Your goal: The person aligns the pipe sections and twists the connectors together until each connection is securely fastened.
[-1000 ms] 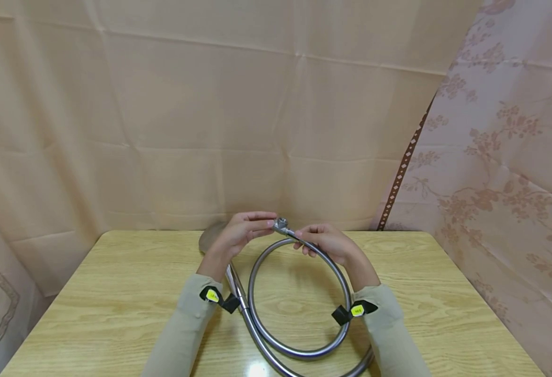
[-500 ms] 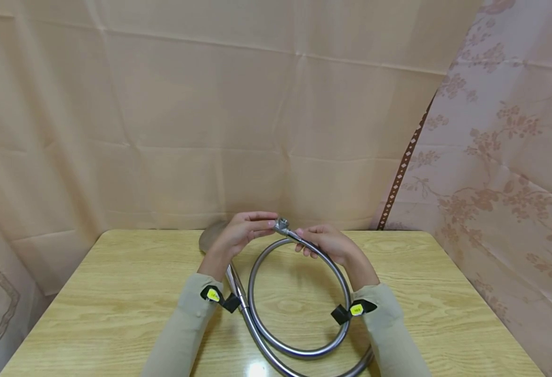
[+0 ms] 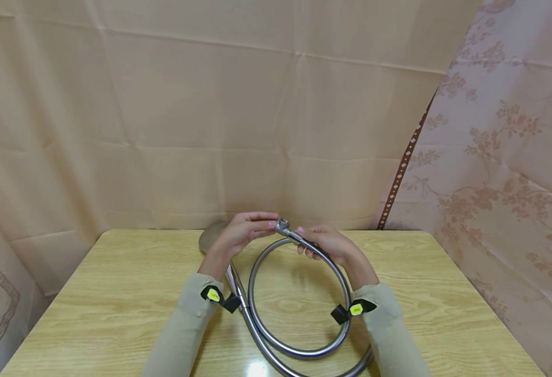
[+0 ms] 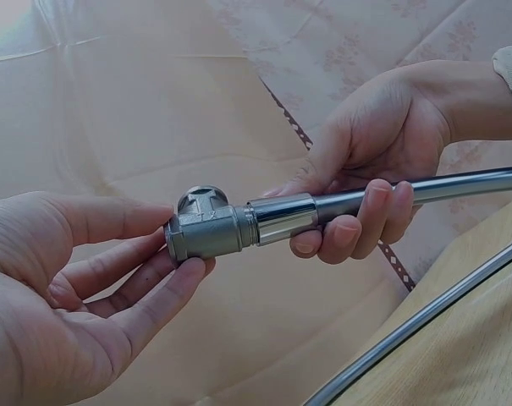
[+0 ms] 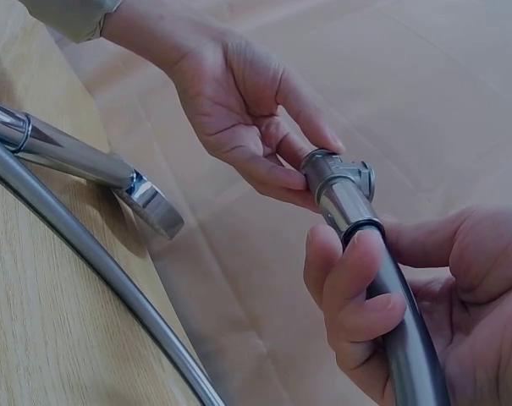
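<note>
In the left wrist view, a T-shaped metal pipe fitting (image 4: 206,233) with a round side outlet joins the chrome end nut (image 4: 283,222) of a shower hose (image 4: 467,184). My left hand (image 3: 238,231) pinches the fitting's free end between thumb and fingertips. Curled round the hose just behind the nut is my right hand (image 3: 329,243). A thin threaded stretch shows between nut and fitting. The hose loops below both hands in the head view. Its other end runs to a shower head (image 5: 154,207), partly behind my left hand in the head view, with a chrome handle (image 5: 82,156).
The hose and shower head lie on a wood-grain table (image 3: 130,293). Beige cloth (image 3: 200,131) hangs behind its far edge, and a floral cloth (image 3: 502,173) hangs on the right. Each sleeve carries a black strap with a yellow tag.
My right thumb and fingers have shifted slightly right along the hose, showing more of the nut. The left hand and the fitting stay almost in place.
</note>
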The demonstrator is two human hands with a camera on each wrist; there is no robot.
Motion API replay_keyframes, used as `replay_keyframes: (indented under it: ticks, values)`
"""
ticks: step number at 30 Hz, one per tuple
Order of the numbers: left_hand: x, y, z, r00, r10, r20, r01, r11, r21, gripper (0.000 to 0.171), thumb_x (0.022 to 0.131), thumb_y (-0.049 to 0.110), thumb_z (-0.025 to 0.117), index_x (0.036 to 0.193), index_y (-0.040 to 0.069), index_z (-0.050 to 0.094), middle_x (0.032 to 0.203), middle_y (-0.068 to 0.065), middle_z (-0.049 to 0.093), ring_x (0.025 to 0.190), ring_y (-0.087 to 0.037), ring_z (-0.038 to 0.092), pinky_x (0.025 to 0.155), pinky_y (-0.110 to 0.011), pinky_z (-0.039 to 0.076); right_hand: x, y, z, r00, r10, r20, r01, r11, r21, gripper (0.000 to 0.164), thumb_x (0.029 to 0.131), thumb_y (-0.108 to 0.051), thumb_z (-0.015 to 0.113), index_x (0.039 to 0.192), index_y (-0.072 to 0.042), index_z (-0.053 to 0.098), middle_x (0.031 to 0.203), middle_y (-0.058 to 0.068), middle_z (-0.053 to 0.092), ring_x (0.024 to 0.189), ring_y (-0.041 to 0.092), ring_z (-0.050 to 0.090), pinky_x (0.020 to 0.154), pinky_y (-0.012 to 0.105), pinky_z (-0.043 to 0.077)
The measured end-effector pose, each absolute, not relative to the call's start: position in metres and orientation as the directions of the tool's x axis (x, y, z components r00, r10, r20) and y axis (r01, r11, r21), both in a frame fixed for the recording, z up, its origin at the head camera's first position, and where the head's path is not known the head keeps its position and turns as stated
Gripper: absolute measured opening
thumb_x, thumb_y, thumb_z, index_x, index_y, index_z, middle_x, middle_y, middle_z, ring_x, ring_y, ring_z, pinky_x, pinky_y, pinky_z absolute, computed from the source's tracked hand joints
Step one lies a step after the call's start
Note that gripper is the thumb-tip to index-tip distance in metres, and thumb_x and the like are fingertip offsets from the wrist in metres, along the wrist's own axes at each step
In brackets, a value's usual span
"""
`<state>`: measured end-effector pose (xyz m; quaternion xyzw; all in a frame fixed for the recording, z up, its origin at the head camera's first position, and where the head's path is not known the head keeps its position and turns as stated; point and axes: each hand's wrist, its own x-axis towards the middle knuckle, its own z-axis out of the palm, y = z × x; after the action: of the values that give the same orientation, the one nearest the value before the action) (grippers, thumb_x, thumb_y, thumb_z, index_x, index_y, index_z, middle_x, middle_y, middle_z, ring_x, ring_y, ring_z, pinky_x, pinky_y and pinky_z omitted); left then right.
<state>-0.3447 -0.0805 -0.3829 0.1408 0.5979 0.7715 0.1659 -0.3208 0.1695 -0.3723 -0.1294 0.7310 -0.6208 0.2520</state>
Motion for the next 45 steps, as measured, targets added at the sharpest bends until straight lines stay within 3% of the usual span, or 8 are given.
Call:
replay_keyframes:
  ticks: [11,19,25,34,45]
  values:
    - [-0.3433,-0.0817,-0.3814,-0.905,0.426,0.004,-0.091,-0.204,0.975,0.04,0.095,-0.007,0.062,0.133,-0.015,0.055,0.101,0.002,0.076,0.096,-0.011,0.073,0.099,-0.033,0.059,-0.3204,0.1694,-0.3701,-0.847,-0.486,-0.217,0.125,0.214,-0.969,0.039,0.11,-0.026,0.045,0.103,0.003,0.07,0.076,-0.003,0.068,0.055,0.004,0.051,0.047,0.016,0.039]
    - [-0.3446,-0.0838,-0.3823,-0.906,0.423,0.012,-0.077,-0.194,0.978,0.038,0.096,-0.005,0.062,0.133,-0.014,0.057,0.103,0.002,0.075,0.098,-0.011,0.073,0.098,-0.032,0.059,-0.3205,0.1693,-0.3689,-0.856,-0.482,-0.188,0.109,0.188,-0.976,0.02,0.102,-0.014,0.06,0.108,0.004,0.068,0.083,0.0,0.07,0.062,0.004,0.056,0.052,0.015,0.043]
    - [-0.3454,-0.0848,-0.3832,-0.905,0.425,0.017,-0.068,-0.185,0.98,0.039,0.096,-0.004,0.062,0.133,-0.014,0.056,0.103,0.003,0.075,0.098,-0.011,0.073,0.099,-0.033,0.059,-0.3206,0.1693,-0.3692,-0.852,-0.491,-0.182,0.108,0.176,-0.978,0.012,0.102,-0.011,0.061,0.1,-0.001,0.068,0.083,0.0,0.07,0.062,0.005,0.056,0.052,0.015,0.043]
    - [-0.3442,-0.0833,-0.3823,-0.903,0.429,0.027,-0.074,-0.218,0.973,0.039,0.096,-0.008,0.061,0.133,-0.017,0.055,0.1,0.002,0.076,0.096,-0.011,0.073,0.097,-0.032,0.059,-0.321,0.169,-0.3688,-0.84,-0.505,-0.199,0.109,0.203,-0.973,0.024,0.106,-0.016,0.054,0.107,0.003,0.069,0.08,-0.001,0.069,0.06,0.003,0.055,0.05,0.014,0.042]
    - [-0.345,-0.0831,-0.384,-0.905,0.426,0.017,-0.073,-0.195,0.978,0.04,0.096,-0.007,0.062,0.134,-0.016,0.055,0.1,0.003,0.076,0.096,-0.01,0.073,0.097,-0.032,0.06,-0.3216,0.1711,-0.3702,-0.818,-0.537,-0.206,0.097,0.224,-0.97,0.038,0.109,-0.026,0.048,0.101,0.003,0.071,0.079,-0.003,0.07,0.061,0.003,0.055,0.05,0.015,0.041]
